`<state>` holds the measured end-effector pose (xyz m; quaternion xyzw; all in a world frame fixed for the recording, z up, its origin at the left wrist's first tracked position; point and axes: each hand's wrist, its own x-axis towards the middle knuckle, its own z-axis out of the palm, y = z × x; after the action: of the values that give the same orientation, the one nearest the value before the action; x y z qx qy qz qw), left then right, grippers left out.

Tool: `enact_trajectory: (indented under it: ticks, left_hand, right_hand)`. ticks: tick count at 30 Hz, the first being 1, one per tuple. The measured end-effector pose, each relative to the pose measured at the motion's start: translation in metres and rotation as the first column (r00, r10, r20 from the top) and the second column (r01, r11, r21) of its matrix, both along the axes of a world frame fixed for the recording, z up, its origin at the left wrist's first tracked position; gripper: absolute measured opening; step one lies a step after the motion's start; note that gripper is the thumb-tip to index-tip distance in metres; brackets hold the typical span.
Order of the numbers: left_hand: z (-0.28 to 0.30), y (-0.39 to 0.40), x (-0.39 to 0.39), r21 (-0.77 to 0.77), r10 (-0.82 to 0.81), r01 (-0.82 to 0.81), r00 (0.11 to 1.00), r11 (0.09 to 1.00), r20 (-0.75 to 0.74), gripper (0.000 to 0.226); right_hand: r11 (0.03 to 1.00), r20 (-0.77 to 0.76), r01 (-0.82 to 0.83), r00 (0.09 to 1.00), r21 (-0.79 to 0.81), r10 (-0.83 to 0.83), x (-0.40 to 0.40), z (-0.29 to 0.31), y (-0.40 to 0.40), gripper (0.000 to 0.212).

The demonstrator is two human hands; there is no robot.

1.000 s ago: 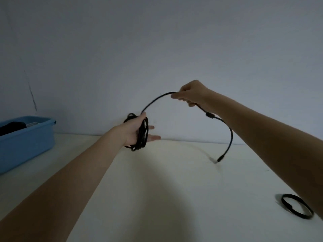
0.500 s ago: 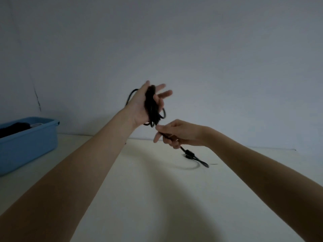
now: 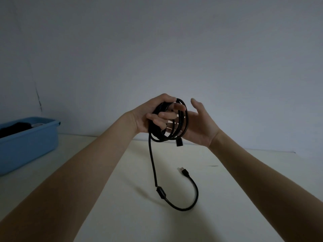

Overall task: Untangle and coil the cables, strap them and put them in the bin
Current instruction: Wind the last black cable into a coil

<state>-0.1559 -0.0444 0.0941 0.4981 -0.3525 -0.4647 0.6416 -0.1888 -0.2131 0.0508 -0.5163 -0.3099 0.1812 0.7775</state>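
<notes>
A black cable is wound into a coil (image 3: pixel 172 125) that my left hand (image 3: pixel 153 116) grips in mid-air above the white table (image 3: pixel 122 215). My right hand (image 3: pixel 199 124) is raised just behind and right of the coil, palm open with its fingers reaching into the loops. One plug end (image 3: pixel 179 142) hangs just under the coil. The loose tail drops from the coil, passes a thick ferrite bead (image 3: pixel 159 191), and curls on the table to a USB plug (image 3: pixel 182 170).
A blue bin (image 3: pixel 29 145) sits at the left edge of the table with a dark bundle and something pale inside. A plain wall rises right behind the table's back edge.
My right hand has let go of the cable tail and risen to the coil. The tail now hangs down and lies curled on the table. The coil sits lower and more centred.
</notes>
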Motion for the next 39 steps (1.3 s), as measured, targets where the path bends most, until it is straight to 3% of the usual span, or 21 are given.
enact_trajectory:
  ticks: [2, 4, 7, 9, 13, 15, 18, 20, 24, 26, 27, 28, 30, 31, 32, 34, 37, 39]
  left_hand:
    - [0.001, 0.001, -0.002, 0.044, 0.132, -0.134, 0.990, 0.990, 0.052, 0.013]
    - [-0.002, 0.002, 0.001, 0.120, 0.263, -0.279, 0.956, 0.953, 0.134, 0.018]
    - [-0.011, 0.000, 0.006, 0.164, 0.396, -0.422, 0.902, 0.892, 0.170, 0.023]
    - [-0.017, -0.003, 0.008, 0.163, 0.441, -0.474, 0.875, 0.866, 0.199, 0.021]
    - [-0.018, -0.003, 0.008, 0.180, 0.495, -0.563, 0.809, 0.806, 0.317, 0.007]
    - [-0.019, -0.004, 0.010, 0.191, 0.517, -0.634, 0.741, 0.750, 0.428, 0.008]
    - [-0.022, -0.014, 0.008, 0.141, 0.522, -0.735, 0.589, 0.663, 0.616, 0.008]
    - [-0.024, -0.022, 0.004, 0.083, 0.516, -0.757, 0.517, 0.648, 0.683, 0.006]
    - [-0.023, -0.030, -0.001, 0.013, 0.493, -0.763, 0.430, 0.646, 0.756, 0.012]
    - [-0.019, -0.030, -0.002, -0.019, 0.444, -0.765, 0.353, 0.644, 0.823, 0.014]
    - [-0.016, -0.030, -0.002, -0.036, 0.423, -0.769, 0.311, 0.638, 0.851, 0.013]
    - [-0.014, -0.030, -0.003, -0.057, 0.426, -0.773, 0.285, 0.632, 0.859, 0.011]
    - [-0.010, -0.030, -0.002, -0.110, 0.489, -0.776, 0.275, 0.621, 0.828, 0.007]
    - [-0.010, -0.031, -0.002, -0.135, 0.537, -0.777, 0.287, 0.615, 0.793, 0.007]
    - [-0.010, -0.031, -0.003, -0.153, 0.586, -0.776, 0.314, 0.611, 0.747, 0.007]
    - [-0.014, -0.035, -0.004, -0.171, 0.674, -0.768, 0.404, 0.617, 0.618, 0.007]
    - [-0.026, -0.044, -0.007, -0.212, 0.751, -0.745, 0.524, 0.633, 0.401, 0.014]
    - [-0.031, -0.049, -0.009, -0.240, 0.740, -0.713, 0.557, 0.659, 0.376, 0.018]
  right_hand:
    - [0.975, 0.067, 0.189, 0.981, -0.115, -0.182, 0.000, 0.002, 0.003, 0.042]
    - [0.901, 0.103, 0.397, 0.918, -0.177, -0.384, 0.005, 0.004, 0.002, 0.024]
    - [0.785, 0.096, 0.567, 0.821, -0.249, -0.563, 0.006, 0.007, 0.005, 0.009]
    - [0.718, 0.134, 0.619, 0.779, -0.319, -0.612, 0.004, 0.008, 0.010, 0.009]
    - [0.728, 0.157, 0.558, 0.824, -0.398, -0.545, 0.000, 0.013, 0.013, 0.014]
    - [0.602, 0.256, 0.638, 0.759, -0.480, -0.599, 0.002, 0.013, 0.016, 0.014]
    - [0.317, 0.422, 0.804, 0.548, -0.503, -0.722, 0.010, 0.009, 0.022, 0.014]
    - [0.190, 0.490, 0.874, 0.417, -0.446, -0.766, 0.016, 0.002, 0.023, 0.023]
    - [-0.038, 0.753, 0.961, 0.190, -0.275, -0.630, 0.023, -0.007, 0.022, 0.011]
    - [-0.090, 0.795, 0.958, 0.171, -0.272, -0.582, 0.023, -0.007, 0.023, 0.013]
    - [-0.043, 0.753, 0.956, 0.202, -0.292, -0.626, 0.024, -0.007, 0.024, 0.023]
    - [0.068, 0.645, 0.948, 0.264, -0.312, -0.717, 0.024, -0.006, 0.024, 0.029]
    - [0.330, 0.268, 0.911, 0.391, -0.248, -0.880, 0.023, -0.002, 0.024, 0.024]
    - [0.403, 0.042, 0.897, 0.416, -0.181, -0.908, 0.022, 0.000, 0.023, 0.018]
    - [0.418, -0.153, 0.900, 0.399, -0.124, -0.904, 0.022, 0.002, 0.022, 0.015]
    - [0.366, -0.397, 0.928, 0.312, -0.068, -0.863, 0.025, 0.003, 0.020, 0.024]
    - [0.338, -0.580, 0.941, 0.293, 0.033, -0.760, 0.027, 0.001, 0.022, 0.025]
    - [0.322, -0.620, 0.945, 0.288, 0.060, -0.730, 0.025, -0.001, 0.022, 0.025]
